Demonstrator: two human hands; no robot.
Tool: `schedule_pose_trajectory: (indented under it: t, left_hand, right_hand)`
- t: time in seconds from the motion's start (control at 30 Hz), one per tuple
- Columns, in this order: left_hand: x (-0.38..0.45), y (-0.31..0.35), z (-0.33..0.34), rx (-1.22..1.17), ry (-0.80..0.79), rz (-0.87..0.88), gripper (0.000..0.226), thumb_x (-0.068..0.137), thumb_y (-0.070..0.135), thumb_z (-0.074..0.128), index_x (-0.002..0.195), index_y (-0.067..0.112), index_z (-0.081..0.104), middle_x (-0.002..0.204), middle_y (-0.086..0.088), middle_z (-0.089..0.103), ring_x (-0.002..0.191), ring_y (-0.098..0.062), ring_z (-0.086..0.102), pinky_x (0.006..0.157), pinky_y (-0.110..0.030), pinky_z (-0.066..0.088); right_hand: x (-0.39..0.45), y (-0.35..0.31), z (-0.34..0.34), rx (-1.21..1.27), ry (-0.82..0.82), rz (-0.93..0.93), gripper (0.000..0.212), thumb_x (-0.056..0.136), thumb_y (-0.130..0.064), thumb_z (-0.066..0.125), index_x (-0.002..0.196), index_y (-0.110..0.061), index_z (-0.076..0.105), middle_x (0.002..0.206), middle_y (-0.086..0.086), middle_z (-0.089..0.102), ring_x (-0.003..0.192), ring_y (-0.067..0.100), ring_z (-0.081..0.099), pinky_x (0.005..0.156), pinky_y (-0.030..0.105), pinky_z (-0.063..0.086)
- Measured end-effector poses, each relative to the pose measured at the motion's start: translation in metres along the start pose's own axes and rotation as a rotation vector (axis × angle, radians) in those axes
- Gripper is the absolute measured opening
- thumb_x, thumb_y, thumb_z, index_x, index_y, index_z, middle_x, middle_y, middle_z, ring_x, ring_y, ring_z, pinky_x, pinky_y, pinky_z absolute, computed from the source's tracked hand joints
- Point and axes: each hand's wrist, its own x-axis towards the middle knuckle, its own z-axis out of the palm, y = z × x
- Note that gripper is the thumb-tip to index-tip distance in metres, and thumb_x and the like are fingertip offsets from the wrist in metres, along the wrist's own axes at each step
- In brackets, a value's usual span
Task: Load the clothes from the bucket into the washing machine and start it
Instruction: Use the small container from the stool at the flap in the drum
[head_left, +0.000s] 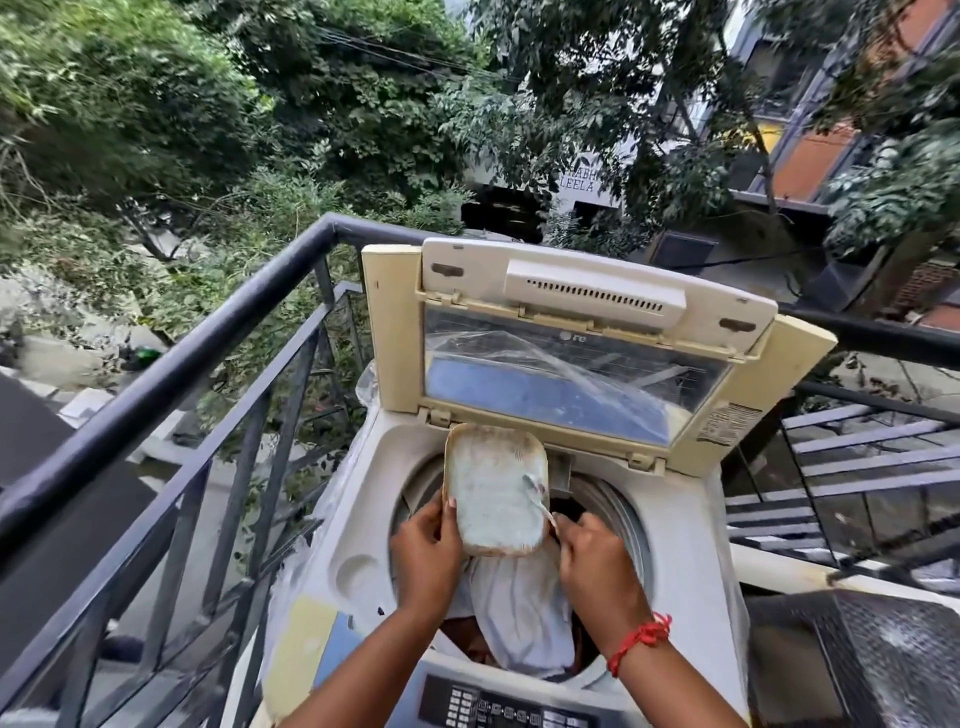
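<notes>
Head view, read from the left: we stand at a black balcony railing (171, 358), with the top-loading washing machine (363, 551) just beside it and its lid (587, 358) propped upright. Our left hand (428, 545) grips the left edge of a cream tub of pale detergent powder (493, 491), thumb curled over the rim, holding it tilted above the drum opening (613, 514). Our right hand (592, 564) pinches the handle of a small spoon (540, 501) whose bowl lies in the powder. Below both hands, white clothes (514, 618) already fill the drum; the bucket is not in view. At the near edge sits the control panel (509, 714), untouched.

We judge the step to be dosing detergent. To do it well, we keep the tub steady and over the drum, so that any spill falls inside. We dig the spoon shallowly, lift it level, then tip it over the cloth away from the rim. The powder looks caked, so we may need to break it first. Scattering it across the load should help it dissolve better than one heap would. Next comes closing the lid and pressing start.
</notes>
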Motion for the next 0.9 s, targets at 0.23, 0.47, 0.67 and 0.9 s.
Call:
schedule_pose_trajectory:
  t: [0.23,0.47,0.67,0.9]
  left_hand:
    - [-0.007,0.001,0.003,-0.022,0.044,-0.059,0.022,0.097,0.015,0.056,0.112,0.01,0.071,0.075,0.027,0.06,0.066,0.02,0.058,0.06,-0.012,0.046]
    - [-0.007,-0.001,0.003,-0.003,0.046,-0.103,0.018,0.096,0.016,0.057,0.101,0.014,0.074,0.066,0.018,0.064,0.063,0.0,0.06,0.064,-0.037,0.053]
    - [-0.006,-0.008,-0.003,0.0,0.044,-0.177,0.022,0.097,0.022,0.056,0.079,0.019,0.068,0.063,0.009,0.064,0.061,-0.009,0.059,0.047,-0.014,0.038]
    - [-0.018,-0.014,-0.005,-0.062,-0.051,-0.214,0.025,0.097,0.023,0.056,0.083,0.012,0.073,0.059,0.002,0.068,0.056,-0.001,0.06,0.05,-0.013,0.042]
  right_hand:
    - [-0.024,-0.05,0.016,0.049,-0.114,0.143,0.018,0.077,-0.003,0.058,0.061,-0.007,0.065,0.063,0.01,0.063,0.056,0.02,0.061,0.047,0.015,0.03]
    - [-0.016,-0.08,0.014,0.26,-0.18,0.18,0.028,0.087,-0.017,0.057,0.059,-0.015,0.062,0.05,-0.008,0.051,0.046,0.004,0.055,0.044,0.008,0.038]
    - [-0.013,-0.078,0.016,0.671,-0.283,0.449,0.029,0.089,-0.017,0.063,0.063,-0.028,0.071,0.049,-0.001,0.064,0.056,0.014,0.071,0.065,0.036,0.06]
    - [0.015,-0.075,0.025,1.137,-0.244,0.793,0.01,0.089,0.0,0.063,0.087,-0.001,0.073,0.061,0.007,0.064,0.048,0.006,0.059,0.052,0.019,0.052]
